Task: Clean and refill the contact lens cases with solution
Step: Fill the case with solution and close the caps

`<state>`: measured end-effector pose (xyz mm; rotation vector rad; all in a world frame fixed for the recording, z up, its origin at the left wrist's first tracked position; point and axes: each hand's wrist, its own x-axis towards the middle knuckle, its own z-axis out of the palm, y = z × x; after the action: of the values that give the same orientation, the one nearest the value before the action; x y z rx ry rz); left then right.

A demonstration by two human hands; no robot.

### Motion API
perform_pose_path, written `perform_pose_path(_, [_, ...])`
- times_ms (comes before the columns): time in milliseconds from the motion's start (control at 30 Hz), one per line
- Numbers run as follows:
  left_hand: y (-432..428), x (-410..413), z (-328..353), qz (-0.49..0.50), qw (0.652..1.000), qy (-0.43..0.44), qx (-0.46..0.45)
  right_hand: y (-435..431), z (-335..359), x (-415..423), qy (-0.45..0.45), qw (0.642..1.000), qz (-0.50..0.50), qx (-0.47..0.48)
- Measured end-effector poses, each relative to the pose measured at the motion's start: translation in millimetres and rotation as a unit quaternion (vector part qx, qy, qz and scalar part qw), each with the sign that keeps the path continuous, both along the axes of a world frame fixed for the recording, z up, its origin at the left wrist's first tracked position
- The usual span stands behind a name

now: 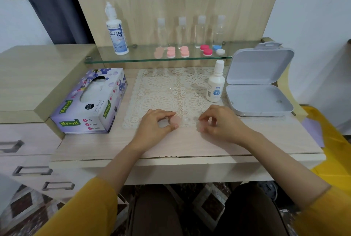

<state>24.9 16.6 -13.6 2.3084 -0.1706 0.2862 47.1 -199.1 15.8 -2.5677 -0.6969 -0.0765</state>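
A pale pink contact lens case (183, 120) lies at the front edge of the lace mat (171, 91). My left hand (156, 123) pinches the pink cap (175, 119) on its left well. My right hand (222, 121) holds a loose pink cap (201, 127) just right of the case. The case's clear middle well (186, 120) shows between the hands. A small solution bottle (215, 83) stands upright on the mat's right side. A large solution bottle (116, 30) stands on the glass shelf (133, 59).
On the shelf sit several lens cases: pink (171, 52), (184, 51), red (206, 49), blue and white (218, 49), behind them several clear bottles (201, 30). A tissue box (91, 100) lies left; an open grey box (260, 99) right. Drawers (32, 171) are below left.
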Motion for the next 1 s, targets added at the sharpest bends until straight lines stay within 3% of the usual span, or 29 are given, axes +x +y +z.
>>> perform_pose_path(200, [-1.4,0.4,-0.2,-0.001,1.000,-0.003,0.001,19.0,10.2,8.6,0.016,0.999,0.027,0.040])
perform_pose_path(533, [-2.2,1.2,-0.3,0.000,0.999,-0.013,0.046,37.7,10.5,15.7,0.015,0.995,0.087,-0.035])
perform_pose_path(833, [-3.2,1.0,-0.7,-0.004,0.998,-0.015,0.063,43.7,12.9,16.3,0.022,0.993,0.073,-0.091])
perform_pose_path(1000, [-2.8,0.5,-0.6,-0.008,0.998,-0.012,0.062,41.9,12.2,16.8,0.030,0.998,0.030,-0.037])
